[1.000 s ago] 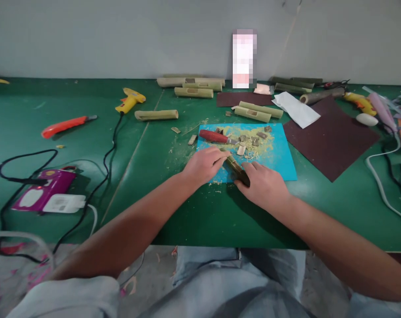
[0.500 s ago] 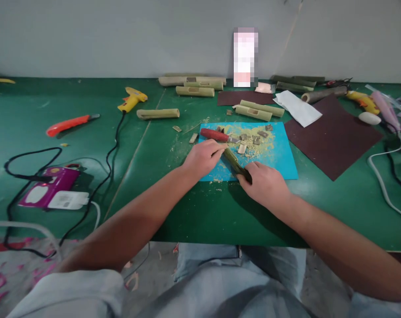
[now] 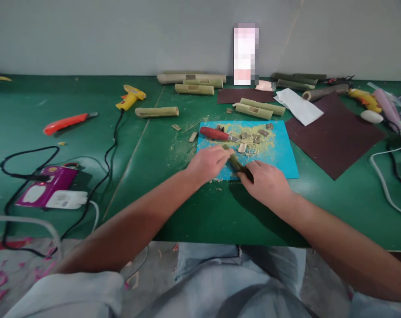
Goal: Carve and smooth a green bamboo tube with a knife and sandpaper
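A short green bamboo tube [image 3: 236,162] lies slantwise over the near part of a blue sheet [image 3: 288,165]. My right hand [image 3: 268,181] is closed round its near end. The fingers of my left hand [image 3: 208,163] are bent together over the tube's far end; the fingertips partly hide it. Just beyond my left hand rests a carving tool with a red handle [image 3: 215,133], its metal blade pointing right. Bamboo chips [image 3: 242,147] and pale shavings [image 3: 253,152] are scattered on the sheet around it.
More bamboo tubes [image 3: 194,89] lie towards the wall. At left are an orange-red cutter [image 3: 66,123], a yellow glue gun [image 3: 131,98] and a purple power box [image 3: 48,185] with cables. A dark brown sheet [image 3: 334,150] and white paper [image 3: 299,107] lie at right. A phone-like screen [image 3: 245,53] leans on the wall.
My left hand has shifted slightly right and down, and its fingertips now cover the tube's far end. My right hand keeps its grip. The whole view has tilted slightly.
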Available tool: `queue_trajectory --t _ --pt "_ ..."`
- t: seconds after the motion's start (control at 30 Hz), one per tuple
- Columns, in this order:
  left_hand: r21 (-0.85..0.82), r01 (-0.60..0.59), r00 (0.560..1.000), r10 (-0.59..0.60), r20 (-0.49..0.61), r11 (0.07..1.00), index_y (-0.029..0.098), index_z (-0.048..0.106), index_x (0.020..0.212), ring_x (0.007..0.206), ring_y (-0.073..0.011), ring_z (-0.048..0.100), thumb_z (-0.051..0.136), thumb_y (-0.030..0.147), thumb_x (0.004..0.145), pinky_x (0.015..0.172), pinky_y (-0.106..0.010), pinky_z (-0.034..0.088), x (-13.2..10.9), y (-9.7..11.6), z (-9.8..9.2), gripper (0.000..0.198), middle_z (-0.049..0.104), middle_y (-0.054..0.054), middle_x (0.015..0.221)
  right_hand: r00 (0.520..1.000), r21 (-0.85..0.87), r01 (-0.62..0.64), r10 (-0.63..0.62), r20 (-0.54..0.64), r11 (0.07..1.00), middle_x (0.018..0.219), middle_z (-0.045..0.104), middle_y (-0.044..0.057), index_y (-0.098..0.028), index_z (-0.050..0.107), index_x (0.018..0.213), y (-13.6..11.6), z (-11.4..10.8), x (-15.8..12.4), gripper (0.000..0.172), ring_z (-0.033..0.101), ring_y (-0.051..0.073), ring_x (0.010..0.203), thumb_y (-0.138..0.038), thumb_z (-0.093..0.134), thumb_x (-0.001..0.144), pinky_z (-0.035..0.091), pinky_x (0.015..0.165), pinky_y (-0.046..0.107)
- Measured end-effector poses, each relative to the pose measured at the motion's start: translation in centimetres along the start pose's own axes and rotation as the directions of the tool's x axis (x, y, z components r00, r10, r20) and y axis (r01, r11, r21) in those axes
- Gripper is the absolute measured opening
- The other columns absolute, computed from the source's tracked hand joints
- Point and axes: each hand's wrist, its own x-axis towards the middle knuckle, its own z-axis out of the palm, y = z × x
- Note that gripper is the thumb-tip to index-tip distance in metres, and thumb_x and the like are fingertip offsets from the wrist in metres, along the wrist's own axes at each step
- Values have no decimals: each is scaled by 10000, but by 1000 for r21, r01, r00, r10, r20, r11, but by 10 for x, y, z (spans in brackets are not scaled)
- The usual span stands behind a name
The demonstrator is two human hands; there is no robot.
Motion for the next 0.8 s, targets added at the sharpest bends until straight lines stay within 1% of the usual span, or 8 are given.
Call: queue_trajectory --t 0.07,0.17,0.2,0.33,0.43,0.57,0.67,0.8 --pt "13 15 1000 -15 -27 1000 138 712 1135 849 -190 680 461 273 1002 772 -320 555 0 0 0 314 719 -98 919 1000 -8 -3 3 0 1000 846 678 61 -169 634 866 0 0 0 284 590 178 697 -384 481 972 237 563 334" --pt "-33 -33 998 35 52 999 157 694 1172 859 -190 675 452 288 1007 762 -320 558 -1 0 -2 321 713 -93 939 1000 -11 13 -13 12 1000 845 675 64 -164 639 879 -1 -1 -1 287 592 181 705 -378 476 979 234 561 336" --pt "-36 -32 998 34 54 999 162 694 1173 865 -189 674 449 290 1009 767 -320 558 -1 -1 -2 321 713 -91 942 1000 -15 14 -14 13 1000 845 674 64 -163 640 881 -1 -1 -1 289 593 181 706 -378 476 979 233 560 337" --pt "9 16 1000 -16 -26 1000 143 707 1148 857 -188 671 460 269 1002 793 -330 558 -1 -3 -3 313 707 -92 920 1000 -27 0 0 10 1000 844 672 64 -161 639 873 -1 -2 -1 289 596 183 703 -381 483 976 234 559 337" --pt "-25 -20 998 22 59 999 154 686 1205 831 -180 667 449 269 1008 737 -307 557 0 -2 -3 329 700 -79 902 1000 -21 11 -11 21 1000 844 669 65 -163 631 881 -2 -1 -1 288 592 184 704 -383 471 977 233 555 337" --pt "17 16 999 -16 -28 1000 129 718 1129 832 -185 663 453 277 1006 778 -325 557 1 -4 -3 327 706 -97 909 1000 -7 14 -14 6 1000 865 662 66 -164 611 924 -4 0 -1 261 589 186 705 -385 479 965 234 549 335" --pt "-7 -21 1000 21 21 1000 136 705 1158 821 -177 665 454 276 1007 751 -306 552 1 -4 -3 325 701 -83 883 999 7 24 -25 32 1000 881 657 72 -161 602 944 -5 0 -1 245 591 191 716 -370 475 965 241 546 332" --pt "33 13 998 -11 -56 999 129 724 1096 817 -177 665 471 268 999 764 -311 551 1 -6 -3 305 706 -89 885 999 7 3 -4 39 1000 887 659 75 -163 601 953 -6 -1 -1 239 595 194 728 -366 477 964 250 551 331"
